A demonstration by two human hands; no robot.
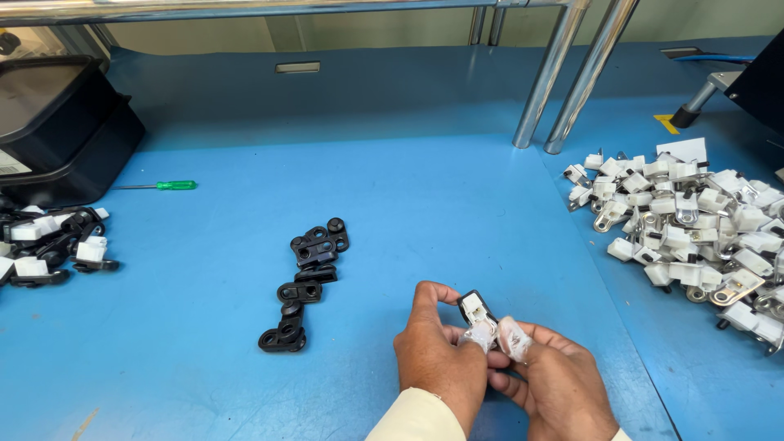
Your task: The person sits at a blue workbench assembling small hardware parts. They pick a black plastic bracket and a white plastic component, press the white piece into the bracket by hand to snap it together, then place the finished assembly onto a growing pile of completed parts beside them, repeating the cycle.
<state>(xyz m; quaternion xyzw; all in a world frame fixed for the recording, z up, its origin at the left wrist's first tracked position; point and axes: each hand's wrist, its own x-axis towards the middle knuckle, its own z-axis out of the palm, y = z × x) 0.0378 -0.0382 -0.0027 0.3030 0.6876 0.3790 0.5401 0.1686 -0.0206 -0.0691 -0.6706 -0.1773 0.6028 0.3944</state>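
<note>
My left hand and my right hand meet low in the head view, just above the blue table. Together they pinch a small black bracket with a white plastic insert. Both thumbs wear white finger covers and press on the part. A row of bare black brackets lies on the table to the left of my hands.
A heap of white-and-metal parts fills the right side. Finished black-and-white pieces lie at the left edge below a black bin. A green screwdriver rests nearby. Two chrome posts stand at the back.
</note>
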